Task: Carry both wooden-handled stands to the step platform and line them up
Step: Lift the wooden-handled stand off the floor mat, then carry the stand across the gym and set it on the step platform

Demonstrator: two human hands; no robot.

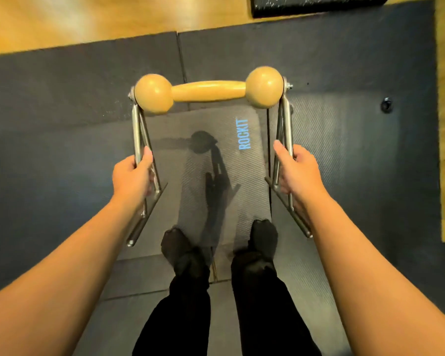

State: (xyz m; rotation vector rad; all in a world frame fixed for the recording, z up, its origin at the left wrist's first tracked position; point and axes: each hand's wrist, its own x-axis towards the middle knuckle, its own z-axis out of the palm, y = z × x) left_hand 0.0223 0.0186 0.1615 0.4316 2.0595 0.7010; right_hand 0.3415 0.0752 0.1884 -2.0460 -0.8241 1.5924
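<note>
One stand with a wooden handle (208, 91), round knobs at both ends, hangs in the air in front of me on two steel leg frames. My left hand (132, 176) is closed around the left steel frame (138, 129). My right hand (297, 170) grips the right steel frame (286, 124). The stand hovers over a grey textured step platform (211, 129) marked ROCKIT, and its shadow falls on the platform's top. My feet in black socks stand on the platform's near end. Only this one stand is in view.
Dark rubber floor mats (62, 119) surround the platform. Wooden floor (88, 19) runs along the top and the right edge. A black speckled block (316, 3) lies at the top right, and a small dark fitting (386, 104) sits on the mat at right.
</note>
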